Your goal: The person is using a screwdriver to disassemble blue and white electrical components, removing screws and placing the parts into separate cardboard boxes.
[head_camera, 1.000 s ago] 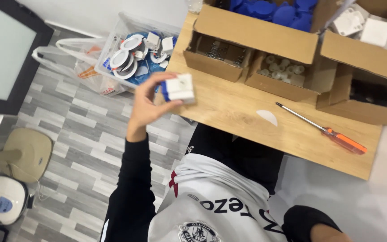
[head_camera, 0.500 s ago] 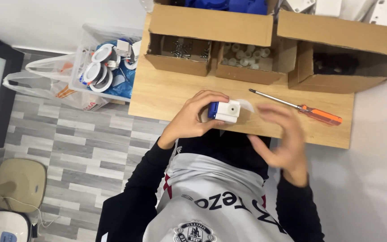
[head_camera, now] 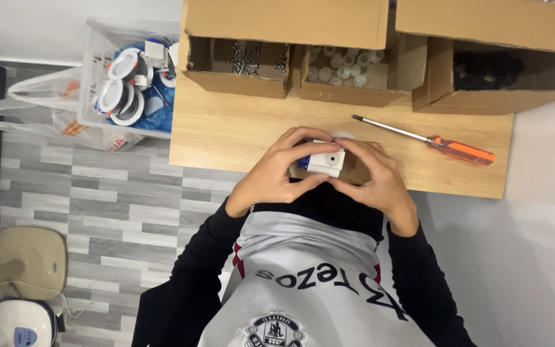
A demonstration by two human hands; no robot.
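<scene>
A small white block-shaped part with a blue end (head_camera: 322, 160) is held over the near edge of the wooden table (head_camera: 226, 135). My left hand (head_camera: 277, 170) wraps it from the left, fingers curled over its top. My right hand (head_camera: 374, 177) grips it from the right, fingertips on its side. A small round hole shows on the part's white face. An orange-handled screwdriver (head_camera: 431, 141) lies on the table just right of my hands.
Three open cardboard boxes sit at the table's far edge: one with screws (head_camera: 239, 61), one with white caps (head_camera: 345, 67), one with dark parts (head_camera: 489, 71). A clear bin of white round fittings (head_camera: 133, 83) and a plastic bag (head_camera: 40, 109) stand on the floor left.
My left hand brought the white part from over the floor bin to the table's near edge. My right hand came in and closed on it too.
</scene>
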